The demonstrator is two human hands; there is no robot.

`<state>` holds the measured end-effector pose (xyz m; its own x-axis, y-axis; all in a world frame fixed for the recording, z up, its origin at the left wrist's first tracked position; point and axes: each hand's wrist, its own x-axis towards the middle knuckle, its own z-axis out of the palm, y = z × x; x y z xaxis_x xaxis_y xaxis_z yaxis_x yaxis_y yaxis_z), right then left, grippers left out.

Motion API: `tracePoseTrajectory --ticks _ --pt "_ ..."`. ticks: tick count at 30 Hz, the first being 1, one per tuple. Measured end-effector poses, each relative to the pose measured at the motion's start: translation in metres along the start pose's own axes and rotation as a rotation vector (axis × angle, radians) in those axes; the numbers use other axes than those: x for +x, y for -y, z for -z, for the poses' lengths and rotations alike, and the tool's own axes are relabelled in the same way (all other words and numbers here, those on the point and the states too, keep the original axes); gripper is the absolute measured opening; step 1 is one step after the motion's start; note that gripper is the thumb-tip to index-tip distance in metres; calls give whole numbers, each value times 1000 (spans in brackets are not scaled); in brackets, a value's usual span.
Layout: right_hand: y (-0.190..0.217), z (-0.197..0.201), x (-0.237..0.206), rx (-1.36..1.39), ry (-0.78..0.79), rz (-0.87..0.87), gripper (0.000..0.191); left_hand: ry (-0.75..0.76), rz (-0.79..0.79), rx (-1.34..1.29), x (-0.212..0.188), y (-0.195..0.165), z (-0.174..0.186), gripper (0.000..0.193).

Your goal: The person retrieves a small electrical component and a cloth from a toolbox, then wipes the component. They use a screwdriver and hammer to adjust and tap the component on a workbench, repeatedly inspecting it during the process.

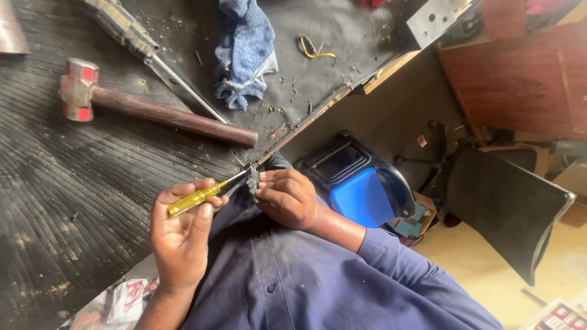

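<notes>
- Holding a small dark part (pixel 253 179) at the bench edge, the right hand (pixel 287 198) has its fingers curled together and clamped on it; what the part is cannot be told.
- The part sits just off the edge of the mat, above the person's lap, between the two hands.
- The left hand (pixel 181 235) grips a screwdriver (pixel 205 194) with a clear yellow handle, fingers wrapped shut around it, the thin shaft slanting up to touch the part.
- Both forearms come out of a dark blue shirt (pixel 293 281) that fills the lower middle of the view.
- The bench is covered by a black ribbed mat (pixel 73 208), dusty and scattered with small chips and crumbs.
- A hammer (pixel 153 113) with a red-and-grey head and brown handle lies on the mat, well apart from the hands.
- A bigger screwdriver (pixel 153 55) with a striped handle lies slanted above the hammer, its shaft running close to the hammer handle.
- A blue rag (pixel 244 49) lies bunched near the top; a bent yellow wire (pixel 315 52) lies beside it.
- A grey metal bracket (pixel 437 18) with holes sits at the bench corner.
- Beyond the bench: a black and blue case (pixel 358 189) on the floor, a dark chair (pixel 507 201), and a reddish wooden cabinet (pixel 526 79).
- Printed papers (pixel 116 302) lie at the lower left edge.
</notes>
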<state>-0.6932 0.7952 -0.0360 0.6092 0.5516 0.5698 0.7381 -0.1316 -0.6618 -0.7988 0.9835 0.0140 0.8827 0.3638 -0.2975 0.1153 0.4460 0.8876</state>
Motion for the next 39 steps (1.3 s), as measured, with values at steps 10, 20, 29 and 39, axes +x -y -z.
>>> tracePoseTrajectory --ticks 10,20,29,39 --pt "-2 11 -1 4 47 -9 25 33 -132 313 -7 5 -13 24" --pt "-22 12 -17 108 32 -31 22 216 -398 724 -4 15 -19 30" --pt "-22 13 -21 92 39 -68 27 375 -578 972 7 0 -32 30" --pt "-23 15 -16 118 55 -70 28 592 -522 1112 22 -39 -40 32"
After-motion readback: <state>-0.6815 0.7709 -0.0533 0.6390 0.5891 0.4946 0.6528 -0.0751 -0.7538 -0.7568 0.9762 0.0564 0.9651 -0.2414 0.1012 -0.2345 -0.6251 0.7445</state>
